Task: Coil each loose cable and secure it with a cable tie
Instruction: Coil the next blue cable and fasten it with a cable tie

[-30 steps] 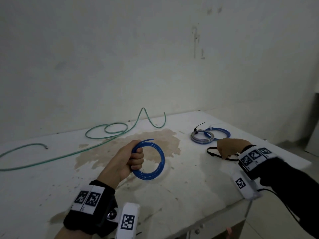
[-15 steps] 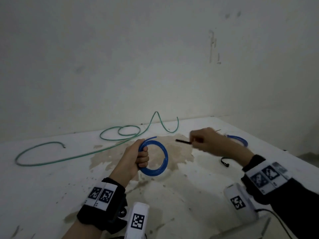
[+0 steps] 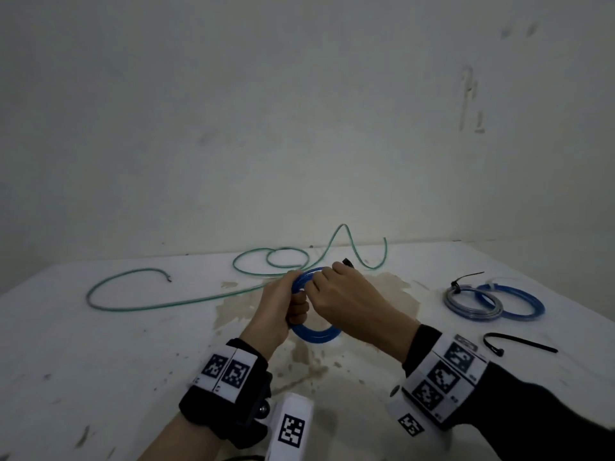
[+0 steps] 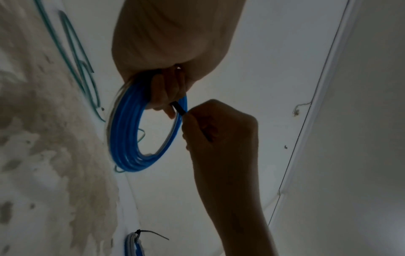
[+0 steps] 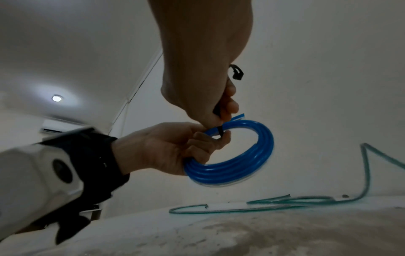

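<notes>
My left hand [image 3: 283,307] grips a coiled blue cable [image 3: 316,336] above the table's middle, fingers curled round its upper left side. My right hand [image 3: 336,291] pinches a black cable tie [image 5: 220,129] whose tip pokes down across the coil's top by the left fingers [image 5: 210,142]. The tie's head [image 5: 236,71] sticks out above the right hand. In the left wrist view the blue coil [image 4: 129,138] hangs from the left hand [image 4: 168,90], with the tie [image 4: 178,108] between both hands and the right hand [image 4: 217,128] just below.
A loose green cable [image 3: 186,291] sprawls over the back left of the white table [image 3: 100,361]. Two tied coils, grey [image 3: 472,302] and blue [image 3: 522,306], lie at right. A spare black tie [image 3: 519,344] lies in front of them. The table's right edge is close.
My right hand came left from the spare ties with one tie and met my left hand at the top of the blue coil. The left hand kept its grip.
</notes>
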